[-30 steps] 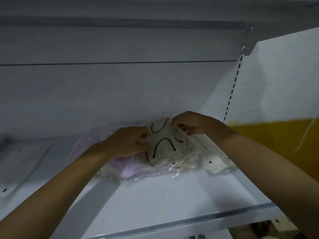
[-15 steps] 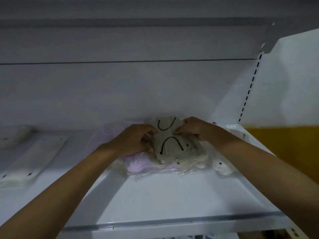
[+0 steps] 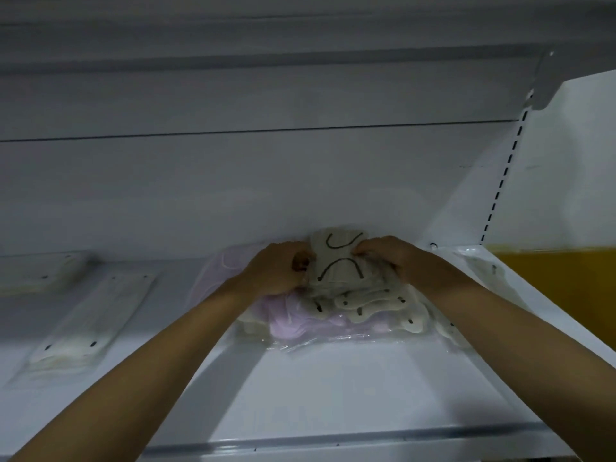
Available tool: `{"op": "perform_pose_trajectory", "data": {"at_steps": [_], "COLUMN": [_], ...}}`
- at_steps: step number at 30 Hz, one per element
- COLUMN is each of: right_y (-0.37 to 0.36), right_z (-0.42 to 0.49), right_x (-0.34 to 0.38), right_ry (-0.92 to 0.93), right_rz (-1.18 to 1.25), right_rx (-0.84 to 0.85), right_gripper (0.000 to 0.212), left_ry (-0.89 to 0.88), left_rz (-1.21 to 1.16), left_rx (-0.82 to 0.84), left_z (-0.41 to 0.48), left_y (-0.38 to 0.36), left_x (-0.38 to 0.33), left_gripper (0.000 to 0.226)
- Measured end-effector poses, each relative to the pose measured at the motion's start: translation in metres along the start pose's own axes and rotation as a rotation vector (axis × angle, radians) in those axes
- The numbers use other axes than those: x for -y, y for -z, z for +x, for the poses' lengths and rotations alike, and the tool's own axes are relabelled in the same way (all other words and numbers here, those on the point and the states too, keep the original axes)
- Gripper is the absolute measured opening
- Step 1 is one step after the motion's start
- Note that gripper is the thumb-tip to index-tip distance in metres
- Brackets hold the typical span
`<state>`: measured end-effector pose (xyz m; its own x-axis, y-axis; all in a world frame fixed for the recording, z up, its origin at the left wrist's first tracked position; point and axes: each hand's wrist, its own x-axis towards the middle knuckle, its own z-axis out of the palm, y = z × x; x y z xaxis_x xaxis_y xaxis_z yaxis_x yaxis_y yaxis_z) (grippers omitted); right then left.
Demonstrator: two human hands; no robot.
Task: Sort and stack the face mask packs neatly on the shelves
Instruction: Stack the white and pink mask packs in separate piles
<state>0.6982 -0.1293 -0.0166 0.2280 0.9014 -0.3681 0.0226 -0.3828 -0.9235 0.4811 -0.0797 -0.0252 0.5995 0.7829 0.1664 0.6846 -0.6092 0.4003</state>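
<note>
A cream mask pack (image 3: 338, 261) with black ear loops lies on top of a loose pile at the back of the white shelf (image 3: 333, 395). My left hand (image 3: 276, 271) grips its left edge and my right hand (image 3: 390, 258) pinches its right edge. Beneath it lie more cream mask packs (image 3: 370, 305) and a pale purple mask pack (image 3: 290, 321) in clear plastic. The pile touches the shelf's back wall.
Two flat white mask packs lie to the left, one (image 3: 90, 321) nearer and one (image 3: 40, 271) at the back. Another clear pack (image 3: 483, 265) rests at the right by the slotted upright (image 3: 503, 175). A yellow panel (image 3: 560, 281) stands beyond the shelf's right side.
Both hands have pushed the top cream pack further back towards the wall. The camera has shifted, bringing the left packs into view.
</note>
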Motion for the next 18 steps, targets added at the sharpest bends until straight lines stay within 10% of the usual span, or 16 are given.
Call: {"op": "perform_pose_trajectory", "data": {"at_steps": [6, 14, 18], "right_y": [-0.017, -0.008, -0.010], "right_z": [-0.010, -0.028, -0.040], "right_x": [0.002, 0.028, 0.035], "right_ry": [-0.011, 0.324, 0.423], "right_rz": [0.098, 0.284, 0.332], "right_rx": [0.155, 0.034, 0.041], "right_gripper": [0.026, 0.038, 0.033], "left_ry": [0.324, 0.276, 0.290], "left_rz": [-0.970, -1.028, -1.019], "left_rx": [0.012, -0.385, -0.295], "left_z": [-0.001, -0.003, -0.004], "left_y": [0.017, 0.038, 0.038], "left_x": [-0.022, -0.010, -0.013], "left_gripper": [0.024, 0.036, 0.058]}}
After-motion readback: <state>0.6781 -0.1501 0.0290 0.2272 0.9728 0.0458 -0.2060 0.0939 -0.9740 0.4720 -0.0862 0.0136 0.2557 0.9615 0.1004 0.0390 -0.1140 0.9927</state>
